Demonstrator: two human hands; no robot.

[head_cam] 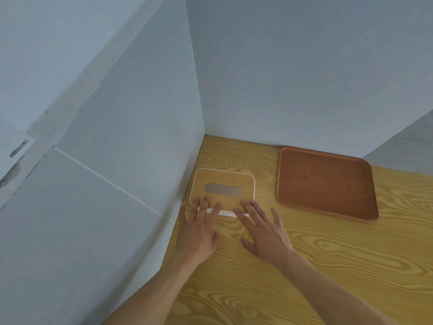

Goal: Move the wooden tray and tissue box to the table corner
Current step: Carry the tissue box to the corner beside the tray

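Note:
A white tissue box (222, 181) with a light wooden lid and an oval slot sits near the table's far left corner, close against the left wall panel. A reddish-brown wooden tray (325, 184) lies flat to its right, against the back wall, with a gap of bare table between them. My left hand (199, 231) rests with spread fingers, fingertips on the box's near edge. My right hand (264, 233) lies beside it, fingers flat, its fingertips touching the box's near right corner. Neither hand grips the box.
The table (304, 266) has a yellow wood-grain top. White wall panels (131, 148) close it in on the left and at the back, meeting at the corner behind the box. A gap in the panels shows at the far right.

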